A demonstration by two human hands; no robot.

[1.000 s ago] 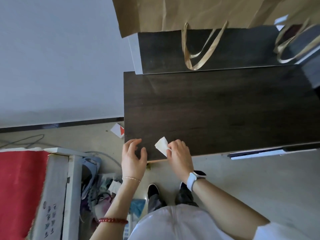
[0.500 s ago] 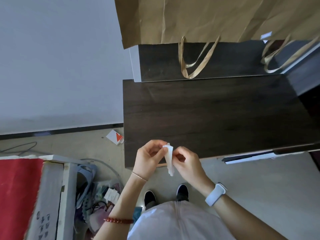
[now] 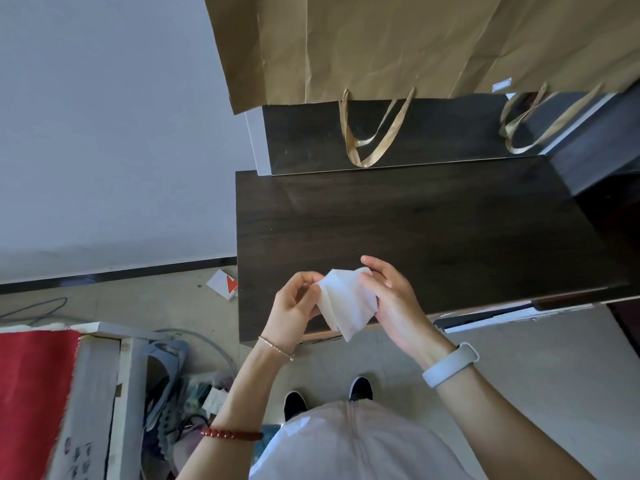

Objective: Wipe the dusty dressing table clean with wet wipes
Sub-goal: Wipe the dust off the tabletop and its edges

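Observation:
The dark wood dressing table top (image 3: 433, 230) fills the middle of the head view, its near edge just in front of me. Above that near edge I hold a white wet wipe (image 3: 348, 301) between both hands, partly unfolded, one corner hanging down. My left hand (image 3: 294, 306) pinches its left edge. My right hand (image 3: 394, 299) grips its right side with curled fingers. The wipe is lifted off the table surface.
Brown paper bags (image 3: 398, 46) with ribbon handles stand on the raised back ledge (image 3: 311, 140). A white wall is to the left. Floor clutter, a red cloth (image 3: 31, 393) and a white board lie at lower left. A drawer edge (image 3: 485, 315) juts out at right.
The wipe was on the table edge under my right hand, then both hands lifted it as a narrow folded strip; now it is spread wider between them.

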